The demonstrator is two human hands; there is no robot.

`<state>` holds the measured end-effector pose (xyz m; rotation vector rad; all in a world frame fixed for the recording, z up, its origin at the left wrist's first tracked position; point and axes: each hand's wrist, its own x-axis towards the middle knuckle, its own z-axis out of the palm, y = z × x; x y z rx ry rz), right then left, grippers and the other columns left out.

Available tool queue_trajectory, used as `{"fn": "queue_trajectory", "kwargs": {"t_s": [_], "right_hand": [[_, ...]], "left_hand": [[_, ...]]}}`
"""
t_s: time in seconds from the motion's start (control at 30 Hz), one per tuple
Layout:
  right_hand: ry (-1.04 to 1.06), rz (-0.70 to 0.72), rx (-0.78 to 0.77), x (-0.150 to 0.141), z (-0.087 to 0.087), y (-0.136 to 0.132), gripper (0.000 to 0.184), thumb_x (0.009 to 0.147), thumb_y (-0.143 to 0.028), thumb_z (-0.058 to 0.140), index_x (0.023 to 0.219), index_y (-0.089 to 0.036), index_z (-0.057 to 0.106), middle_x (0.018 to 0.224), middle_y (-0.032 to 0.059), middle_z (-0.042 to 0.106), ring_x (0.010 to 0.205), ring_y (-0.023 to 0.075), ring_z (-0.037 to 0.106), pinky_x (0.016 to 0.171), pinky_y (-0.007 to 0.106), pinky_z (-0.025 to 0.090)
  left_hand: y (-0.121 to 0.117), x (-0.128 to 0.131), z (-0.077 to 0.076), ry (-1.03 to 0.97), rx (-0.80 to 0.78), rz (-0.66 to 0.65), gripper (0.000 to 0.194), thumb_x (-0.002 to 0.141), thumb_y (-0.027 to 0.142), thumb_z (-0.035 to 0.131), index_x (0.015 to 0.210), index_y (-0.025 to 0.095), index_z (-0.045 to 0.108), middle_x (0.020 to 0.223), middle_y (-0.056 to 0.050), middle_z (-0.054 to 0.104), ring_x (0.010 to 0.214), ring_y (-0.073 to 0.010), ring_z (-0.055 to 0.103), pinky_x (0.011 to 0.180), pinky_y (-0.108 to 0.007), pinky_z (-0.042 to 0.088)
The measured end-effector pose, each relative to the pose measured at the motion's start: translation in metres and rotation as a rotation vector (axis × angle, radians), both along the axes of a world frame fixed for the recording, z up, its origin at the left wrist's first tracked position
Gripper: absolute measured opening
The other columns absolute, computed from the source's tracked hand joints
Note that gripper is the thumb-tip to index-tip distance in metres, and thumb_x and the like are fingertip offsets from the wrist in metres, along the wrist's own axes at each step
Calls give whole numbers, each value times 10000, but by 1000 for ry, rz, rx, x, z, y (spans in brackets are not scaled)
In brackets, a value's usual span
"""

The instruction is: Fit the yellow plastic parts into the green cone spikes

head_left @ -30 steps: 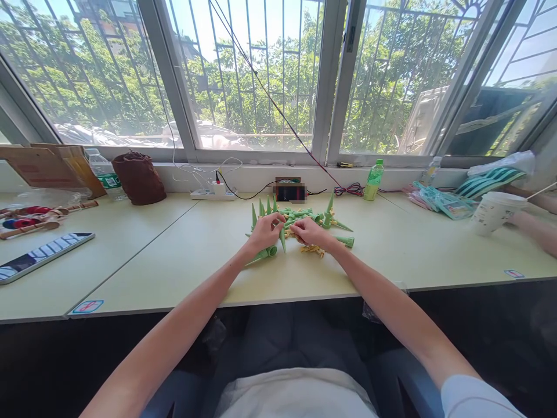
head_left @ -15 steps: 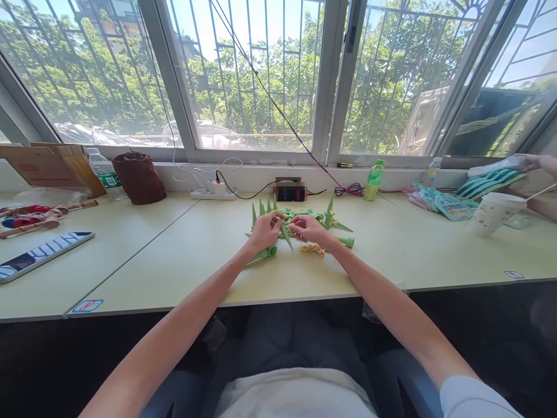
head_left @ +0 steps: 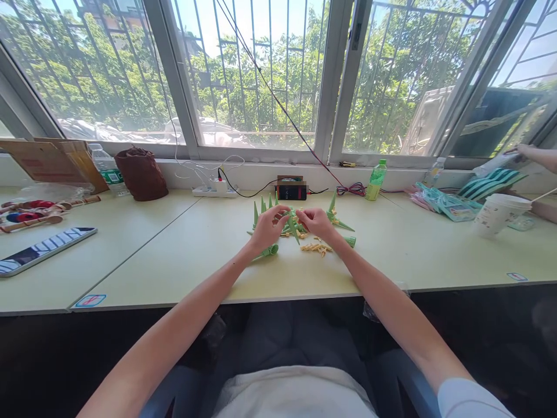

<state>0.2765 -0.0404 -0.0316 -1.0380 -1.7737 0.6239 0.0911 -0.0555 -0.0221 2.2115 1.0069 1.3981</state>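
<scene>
Both my hands meet over a cluster of green plastic pieces in the middle of the table. My left hand point(head_left: 268, 228) is closed in a pinch on a green cone point(head_left: 295, 230), whose tip points down toward me. Against its upper end my right hand point(head_left: 317, 223) is pinched too; whatever lies between those fingertips is too small to make out. Several upright green cones point(head_left: 262, 205) stand behind my left hand, and another green cone point(head_left: 332, 203) rises beyond my right. Small yellow pieces point(head_left: 317, 249) lie in a pile below my right wrist. A green tube point(head_left: 270, 250) rests under my left wrist.
Behind the cluster stand a black device with a display point(head_left: 291, 191) and a power strip point(head_left: 214, 191). A green bottle point(head_left: 376, 181) and a white cup point(head_left: 500, 216) are to the right, where another person's hand point(head_left: 533, 152) shows. Leftward lie a phone point(head_left: 46, 251) and a brown pouch point(head_left: 140, 174).
My hands have risen slightly, and the green cone has shifted up and right with them. My right fingers have drawn together at its upper end. The view has tilted a little.
</scene>
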Motion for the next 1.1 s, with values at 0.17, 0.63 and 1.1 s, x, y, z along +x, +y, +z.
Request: {"fn": "queue_trajectory", "kwargs": {"t_s": [0.17,0.63,1.1], "right_hand": [[95,42,-10,0,-2,4,447,803,-611,570,790,-165,598,598,8,608,422,90,457,437,229,370],[-9,68,-47,0,-4,3,476,830,-590,538,611,-168,545,446,-20,492,392,90,426,425,230,346],[14,120,-55,4,-7,8,336,808,-486,607,727,-161,577,529,-16,556,431,89,476,439,215,376]], "left_hand": [[1,0,0,3,25,24,204,868,296,543,1021,202,639,931,-42,681,746,-133,608,670,-242,499],[3,-1,-2,26,-18,31,200,850,351,559,963,201,626,883,-32,661,704,-128,572,644,-241,497],[4,0,-4,27,-4,52,183,851,327,555,954,196,632,868,-27,661,668,-121,553,608,-237,467]]}}
